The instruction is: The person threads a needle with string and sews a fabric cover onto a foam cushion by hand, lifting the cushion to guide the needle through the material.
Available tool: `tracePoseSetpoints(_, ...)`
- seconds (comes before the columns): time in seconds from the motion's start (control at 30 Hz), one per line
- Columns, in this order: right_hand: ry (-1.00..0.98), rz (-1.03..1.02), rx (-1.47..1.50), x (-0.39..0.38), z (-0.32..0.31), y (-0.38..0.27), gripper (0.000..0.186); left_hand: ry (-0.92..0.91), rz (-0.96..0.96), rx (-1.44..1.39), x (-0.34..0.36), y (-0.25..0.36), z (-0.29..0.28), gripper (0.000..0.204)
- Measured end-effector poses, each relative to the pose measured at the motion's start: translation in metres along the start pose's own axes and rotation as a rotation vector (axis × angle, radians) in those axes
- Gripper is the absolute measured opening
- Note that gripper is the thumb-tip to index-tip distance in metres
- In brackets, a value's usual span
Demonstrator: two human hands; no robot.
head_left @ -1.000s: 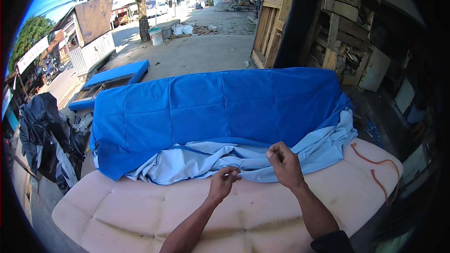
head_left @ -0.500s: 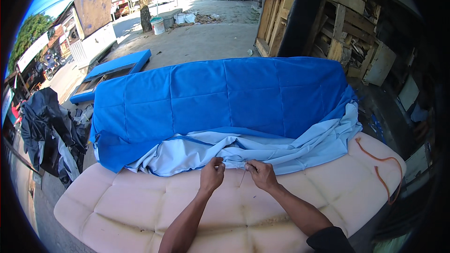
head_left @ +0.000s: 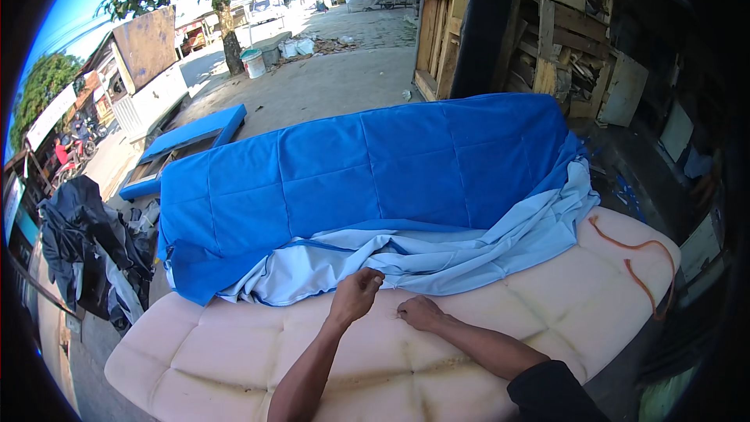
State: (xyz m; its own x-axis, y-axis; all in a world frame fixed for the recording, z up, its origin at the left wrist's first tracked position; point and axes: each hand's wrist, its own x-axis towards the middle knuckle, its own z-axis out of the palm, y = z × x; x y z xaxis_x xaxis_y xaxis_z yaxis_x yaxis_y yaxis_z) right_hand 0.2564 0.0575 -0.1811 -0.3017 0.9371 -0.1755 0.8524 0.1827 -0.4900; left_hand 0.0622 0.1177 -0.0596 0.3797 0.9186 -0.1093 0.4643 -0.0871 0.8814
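Observation:
A blue quilted cover [head_left: 328, 168] lies over a long cushion, its pale blue underside [head_left: 461, 258] folded out along the near edge. Beneath and in front of it is a pale pink tufted foam slab [head_left: 234, 344]. My left hand [head_left: 356, 297] is closed in a pinch at the lower edge of the pale cloth; what its fingertips hold is too small to make out. To its right and lower, my right hand [head_left: 422, 313] is pinched low over the foam, apart from the cloth. A thin needle is mostly hidden in its fingers.
An orange cord [head_left: 650, 244] curls on the foam's right end. Dark crumpled fabric [head_left: 86, 242] is heaped at the left. Behind it lies a blue padded frame [head_left: 187, 144]. Wooden frames [head_left: 444, 23] and scrap wood [head_left: 574, 27] stand at the back right.
My right hand has drawn back toward me, away from the cloth edge, and the needle's shaft no longer shows clearly. My left hand has shifted slightly right and down. The whole view has turned slightly.

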Motion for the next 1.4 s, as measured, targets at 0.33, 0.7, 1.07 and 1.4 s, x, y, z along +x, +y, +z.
tracePoseSetpoints(0.33, 0.979, 0.126, 0.292, -0.295, -0.229, 0.014, 0.047, -0.3, 0.162, 0.464, -0.089, 0.015, -0.063, 0.026)
tracePoseSetpoints(0.7, 1.39, 0.625, 0.552, -0.392, -0.012, -0.004, 0.029, -0.769, 0.23, 0.895, -0.278, 0.099, -0.04, 0.11)
tracePoseSetpoints(1.07, 1.066, 0.224, 0.649, -0.242, -0.093, -0.032, 0.008, 0.619, 0.51, 0.973, -0.212, 0.122, -0.029, 0.055)
tracePoseSetpoints(1.4, 0.293, 0.247, 0.161, -0.026, 0.041, -0.015, 0.036, 0.619, 0.525, 0.86, -0.2, 0.138, -0.027, 0.058)
